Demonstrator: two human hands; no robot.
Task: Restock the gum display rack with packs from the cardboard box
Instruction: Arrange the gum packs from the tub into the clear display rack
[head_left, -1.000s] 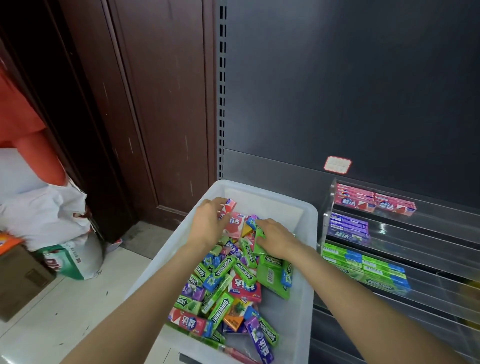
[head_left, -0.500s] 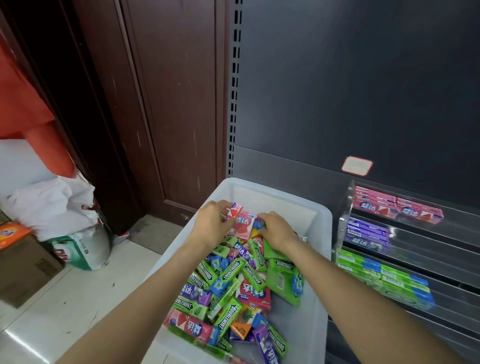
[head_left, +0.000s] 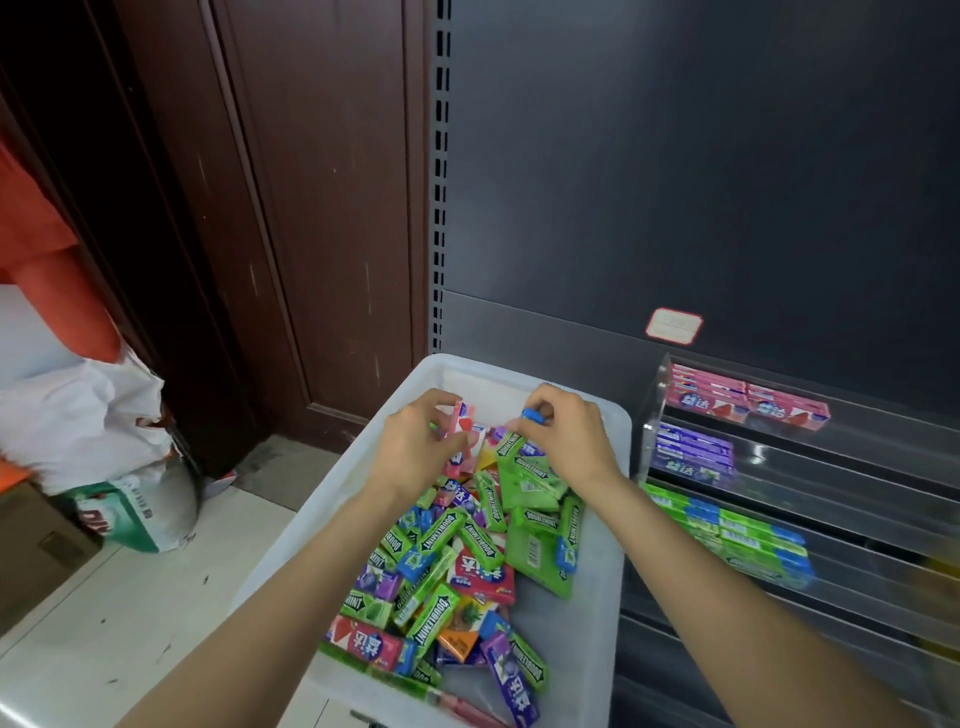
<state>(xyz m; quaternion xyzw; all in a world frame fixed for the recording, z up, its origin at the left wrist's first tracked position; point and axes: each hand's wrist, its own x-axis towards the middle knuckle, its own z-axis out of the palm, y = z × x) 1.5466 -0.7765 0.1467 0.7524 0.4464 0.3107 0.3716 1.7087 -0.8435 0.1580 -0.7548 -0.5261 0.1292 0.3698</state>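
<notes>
Reaching into the white plastic bin (head_left: 597, 597), both hands work at its far end, at 12 o'clock of the heap. Left hand (head_left: 415, 447): fingers clamped on a pink pack (head_left: 458, 422), held upright. Right hand (head_left: 569, 441): fingers pinching a blue-ended pack (head_left: 532, 415) above a green Doublemint pack (head_left: 511, 447). Loose gum packs (head_left: 457, 571) fill the bin in mixed green, pink, purple and orange; count cannot be told. Clear display rack (head_left: 655, 415) stands at 3 o'clock, just beside the bin, three stocked tiers visible: pink top, purple middle, green below. White bag (head_left: 78, 415) and brown door (head_left: 311, 208) lie at 9 to 11 o'clock.
</notes>
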